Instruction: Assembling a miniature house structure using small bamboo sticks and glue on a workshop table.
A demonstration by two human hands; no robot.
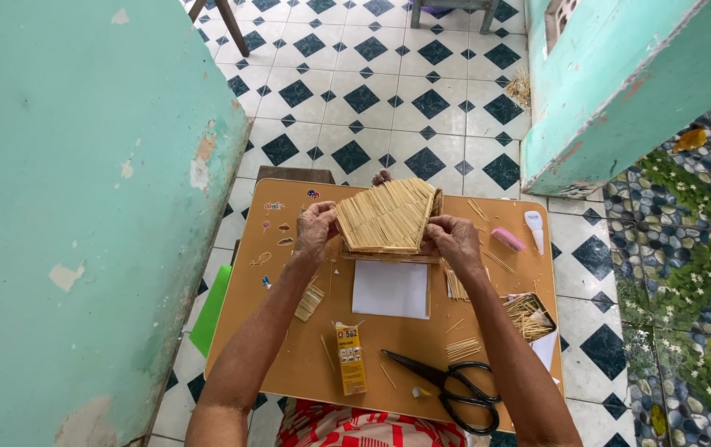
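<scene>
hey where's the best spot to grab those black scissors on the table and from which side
Take the black scissors by the handle loops, coming from the near right edge of the table. The loops lie nearest the person and sit clear, while the blades point away toward the yellow glue box.

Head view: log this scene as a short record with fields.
Left hand: holds the left edge of the stick panel
Right hand: holds the panel's right edge
Panel: flat piece of thin sticks, raised over the small table
On the table: white paper, yellow box, black scissors, tin of sticks, pink object
Floor: diamond tiles
</scene>
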